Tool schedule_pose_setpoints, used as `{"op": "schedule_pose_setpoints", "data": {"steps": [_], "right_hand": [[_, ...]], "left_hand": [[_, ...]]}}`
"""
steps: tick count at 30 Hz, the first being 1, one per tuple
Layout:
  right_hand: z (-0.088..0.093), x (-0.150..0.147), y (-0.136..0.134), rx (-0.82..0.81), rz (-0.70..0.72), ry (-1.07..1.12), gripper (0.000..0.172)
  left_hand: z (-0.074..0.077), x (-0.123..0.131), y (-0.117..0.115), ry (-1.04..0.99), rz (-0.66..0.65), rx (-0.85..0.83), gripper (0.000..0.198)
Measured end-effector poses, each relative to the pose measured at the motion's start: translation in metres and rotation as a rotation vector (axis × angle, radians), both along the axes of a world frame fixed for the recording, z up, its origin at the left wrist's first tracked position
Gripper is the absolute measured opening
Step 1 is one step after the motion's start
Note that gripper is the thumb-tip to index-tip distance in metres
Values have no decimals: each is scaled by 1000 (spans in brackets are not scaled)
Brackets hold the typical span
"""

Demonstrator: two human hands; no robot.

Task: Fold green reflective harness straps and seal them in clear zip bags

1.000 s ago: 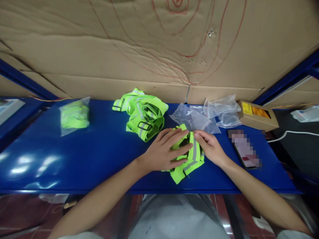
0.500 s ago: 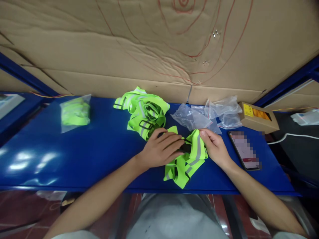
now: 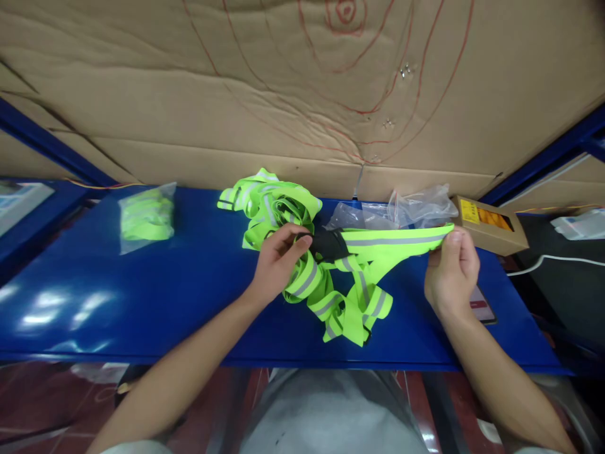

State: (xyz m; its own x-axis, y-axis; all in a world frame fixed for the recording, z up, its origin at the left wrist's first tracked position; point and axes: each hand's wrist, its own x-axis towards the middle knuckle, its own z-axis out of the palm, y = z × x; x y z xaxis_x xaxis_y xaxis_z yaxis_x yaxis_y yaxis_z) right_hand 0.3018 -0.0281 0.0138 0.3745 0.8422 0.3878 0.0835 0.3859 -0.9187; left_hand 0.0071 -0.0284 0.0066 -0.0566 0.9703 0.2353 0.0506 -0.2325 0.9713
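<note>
While our left hand [image 3: 276, 258] pinches the black patch [image 3: 328, 244] mid-frame and our right hand [image 3: 451, 274] clamps the reflective strap [image 3: 392, 239], we should hold it taut, untwisted.

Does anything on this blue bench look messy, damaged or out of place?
Nothing looks damaged. The spare straps lie in a tangled heap, empty plastic bags are crumpled at the back, and red scribbles cover the cardboard wall. The left hand and right hand stretch one strap between them.

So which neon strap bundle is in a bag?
The bagged bundle, far left on the table. The loose pile behind is bare; the held strap stretches between left hand and right hand.
</note>
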Motion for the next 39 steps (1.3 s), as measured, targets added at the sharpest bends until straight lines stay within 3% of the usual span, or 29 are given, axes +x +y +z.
{"op": "schedule_pose_setpoints", "data": {"steps": [2, 4, 6, 9, 11, 13, 14, 16, 18, 20, 24, 27, 29, 35, 39], "right_hand": [[6, 1, 2, 54, -75, 105, 27], [12, 5, 4, 66, -54, 172, 20], [18, 11, 5, 59, 141, 184, 23], [22, 14, 1, 64, 532, 118, 50], [20, 12, -3, 78, 624, 38, 59], [16, 6, -7, 73, 661, -78, 54], [13, 3, -10, 46, 698, -165, 52], [9, -6, -15, -52, 759, -391, 63], [4, -15, -19, -153, 742, -616, 69], [0, -22, -22, -210, 686, -731, 59], [-5, -28, -23, -301, 754, -617, 36], [-7, -29, -22, -355, 792, -527, 37], [-9, -30, -22, -379, 778, -506, 36], [-17, -36, -21, -366, 768, -503, 31], [-16, -39, -22, -352, 758, -527, 32]], "left_hand": [[2, 0, 0, -13, -53, -42, 24], [5, 0, -1, -37, -115, -86, 26], [7, -1, -3, -35, -178, -110, 27], [8, -1, -4, 13, -244, -109, 29], [7, 2, -6, 49, -291, -121, 29], [5, 6, -7, 76, -359, -154, 29], [3, 7, -7, 86, -394, -169, 29], [1, 9, -7, 105, -449, -181, 30], [-1, 9, -7, 140, -499, -178, 29], [-2, 9, -8, 178, -544, -149, 27], [-3, 13, -18, 425, -447, 110, 21], [-3, 19, -28, 784, -286, 431, 21], [-2, 20, -30, 904, -211, 549, 21], [2, 16, -25, 1161, -291, 463, 22], [-2, 17, -27, 1230, -193, 492, 22]]}}
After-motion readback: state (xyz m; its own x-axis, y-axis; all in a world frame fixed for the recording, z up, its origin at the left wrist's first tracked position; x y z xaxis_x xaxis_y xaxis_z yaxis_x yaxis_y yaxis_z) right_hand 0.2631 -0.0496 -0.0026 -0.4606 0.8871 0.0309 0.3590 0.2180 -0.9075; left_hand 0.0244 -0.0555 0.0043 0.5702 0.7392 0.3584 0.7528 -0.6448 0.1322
